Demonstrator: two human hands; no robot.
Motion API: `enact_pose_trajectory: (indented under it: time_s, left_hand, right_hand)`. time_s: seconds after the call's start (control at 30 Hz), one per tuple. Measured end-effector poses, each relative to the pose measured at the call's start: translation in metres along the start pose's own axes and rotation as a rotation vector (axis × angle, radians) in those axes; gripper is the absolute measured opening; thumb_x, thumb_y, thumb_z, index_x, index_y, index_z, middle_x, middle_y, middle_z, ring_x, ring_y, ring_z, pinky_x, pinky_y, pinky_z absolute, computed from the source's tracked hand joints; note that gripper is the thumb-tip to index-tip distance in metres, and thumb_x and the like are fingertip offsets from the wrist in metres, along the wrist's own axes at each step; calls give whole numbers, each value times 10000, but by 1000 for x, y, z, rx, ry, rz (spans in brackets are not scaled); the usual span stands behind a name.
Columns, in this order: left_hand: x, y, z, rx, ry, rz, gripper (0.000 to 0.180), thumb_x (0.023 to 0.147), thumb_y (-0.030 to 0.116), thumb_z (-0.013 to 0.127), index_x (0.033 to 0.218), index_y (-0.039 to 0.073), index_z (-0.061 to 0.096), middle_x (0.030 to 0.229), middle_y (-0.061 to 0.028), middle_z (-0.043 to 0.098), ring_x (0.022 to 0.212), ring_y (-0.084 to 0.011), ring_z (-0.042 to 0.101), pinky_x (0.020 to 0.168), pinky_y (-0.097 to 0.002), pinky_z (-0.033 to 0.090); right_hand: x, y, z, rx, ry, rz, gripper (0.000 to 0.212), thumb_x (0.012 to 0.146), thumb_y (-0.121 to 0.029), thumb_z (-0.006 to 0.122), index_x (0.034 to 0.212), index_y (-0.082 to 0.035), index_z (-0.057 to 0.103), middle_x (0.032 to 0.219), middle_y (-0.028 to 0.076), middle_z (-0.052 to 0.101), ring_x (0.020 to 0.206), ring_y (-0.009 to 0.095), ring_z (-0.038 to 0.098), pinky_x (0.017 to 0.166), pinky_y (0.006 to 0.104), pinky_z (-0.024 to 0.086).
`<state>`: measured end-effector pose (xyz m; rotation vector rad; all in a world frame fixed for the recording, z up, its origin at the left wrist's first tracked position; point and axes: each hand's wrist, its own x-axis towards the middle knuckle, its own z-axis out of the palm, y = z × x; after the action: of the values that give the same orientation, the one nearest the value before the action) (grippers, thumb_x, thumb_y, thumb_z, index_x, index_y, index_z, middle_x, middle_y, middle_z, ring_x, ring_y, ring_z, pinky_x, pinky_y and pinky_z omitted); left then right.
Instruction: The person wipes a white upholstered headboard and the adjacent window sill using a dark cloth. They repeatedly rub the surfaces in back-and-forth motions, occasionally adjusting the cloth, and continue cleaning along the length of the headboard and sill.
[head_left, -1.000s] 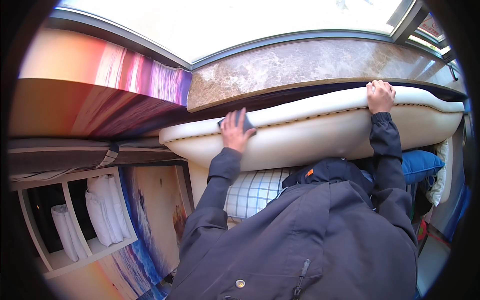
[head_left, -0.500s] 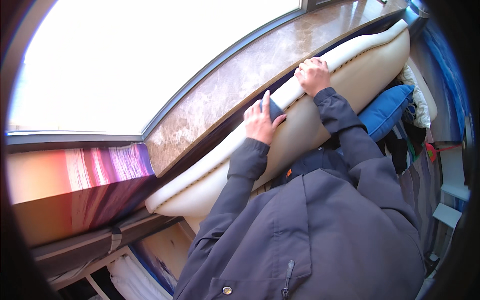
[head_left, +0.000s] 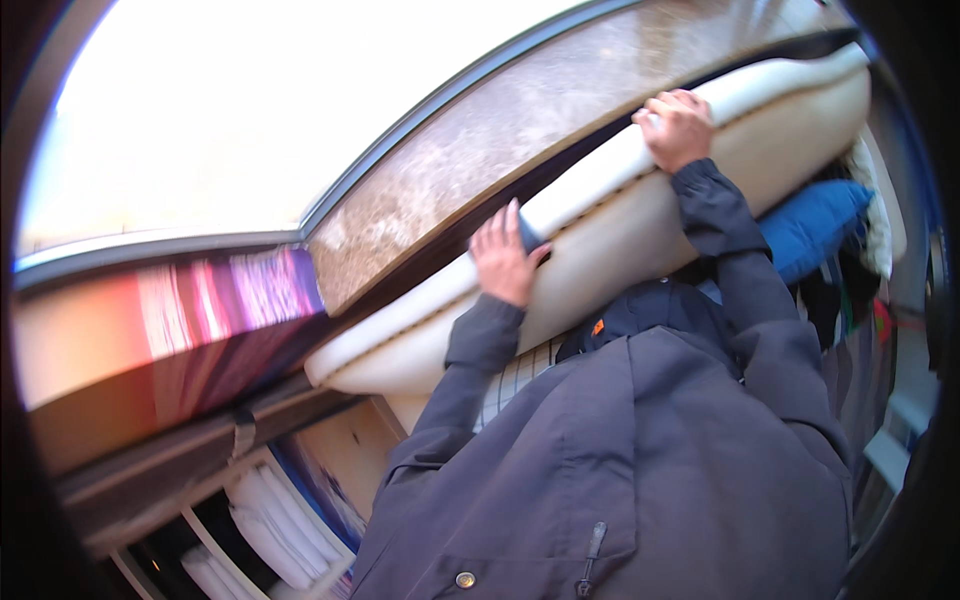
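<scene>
A long cream padded headboard (head_left: pixel 600 240) with a dark dotted trim line runs slantwise from lower left to upper right. On its upper edge lies my left hand (head_left: pixel 505 255), fingers spread over a dark blue-grey pad (head_left: pixel 528 235), perhaps a sponge or folded cloth, most of which the hand hides. Farther right, my right hand (head_left: pixel 678 128) has its fingers bent over the same padded edge. What lies beneath those fingertips is hidden.
A marble windowsill (head_left: pixel 470 150) and a bright window (head_left: pixel 250 110) are beyond the headboard. At the left is a sunset-patterned panel (head_left: pixel 200 310); below it, shelves hold folded white cloth (head_left: pixel 275 525). A blue pillow (head_left: pixel 815 230) lies at the right.
My left hand has slid down and left along the padded edge with the dark pad, widening the space between my hands. The whole view has shifted and blurred slightly.
</scene>
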<state>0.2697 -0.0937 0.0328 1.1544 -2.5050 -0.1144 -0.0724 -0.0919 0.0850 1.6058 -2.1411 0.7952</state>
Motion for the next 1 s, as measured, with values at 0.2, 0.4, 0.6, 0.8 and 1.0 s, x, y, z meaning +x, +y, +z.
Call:
enact_pose_trajectory:
  time_s: [0.2,0.4,0.6,0.8,1.0]
  left_hand:
    - [108,121,30,10,181,163,886,839,511,744,1518,47,414,1383,-156,535,1221,-343,523,1055,-487,387]
    - [43,50,23,-24,110,74,930,780,408,828,1534,57,411,1473,-158,505,1318,-336,507,1116,-477,359]
    - [-109,-107,-41,240,-16,-189,994,704,358,876,1541,105,402,1497,-160,479,1391,-344,437,1170,-514,306]
    - [-119,-130,-56,428,-243,-110,912,769,257,818,1549,79,380,1544,-138,434,1449,-372,355,1206,-553,249]
    - [-64,-81,-31,111,-191,150,896,783,61,750,1567,45,316,1567,-180,397,1408,-393,404,1155,-519,332]
  right_hand:
    - [-3,0,-3,-8,0,-6,235,867,-302,629,791,-99,721,856,44,689,974,251,635,972,423,430]
    - [-3,4,0,-57,-80,-25,240,910,-304,625,840,-95,719,925,57,701,1042,264,629,989,452,425]
    - [-1,5,3,-81,-106,9,245,878,-332,653,836,-111,751,915,38,722,1017,239,648,1014,414,414]
    - [0,1,1,-19,-61,27,241,864,-314,664,801,-96,747,905,49,735,994,251,658,1018,411,419]
    - [-1,4,1,-13,-27,6,249,861,-288,644,793,-74,752,892,63,731,969,255,655,1005,424,431]
